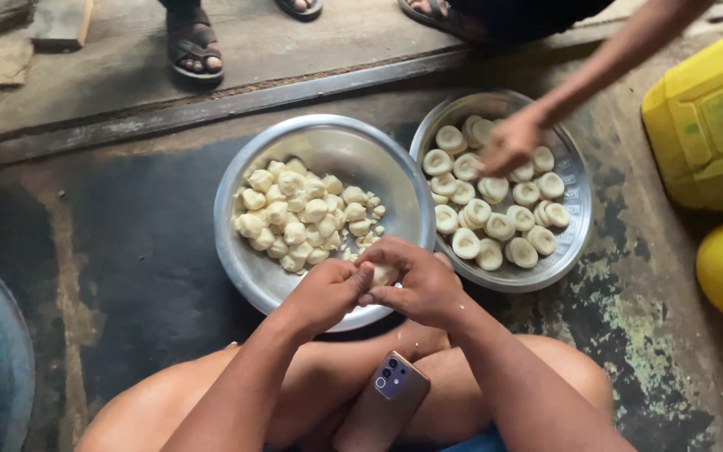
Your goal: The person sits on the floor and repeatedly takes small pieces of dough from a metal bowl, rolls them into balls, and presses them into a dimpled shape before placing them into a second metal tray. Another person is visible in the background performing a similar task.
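A small dough piece (384,274) is pinched between fingers of the left hand (325,291) and right hand (418,283) (both closed around it), just above the bowl of dough lumps (328,142).

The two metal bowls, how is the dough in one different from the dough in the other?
The left bowl holds small, lumpy dough balls heaped together on one side. The right bowl holds bigger, flattened dough pieces, each with a dent pressed in, spread across the whole bottom. Another person's hand reaches into the right bowl only. Both bowls are round, shiny metal on the floor.
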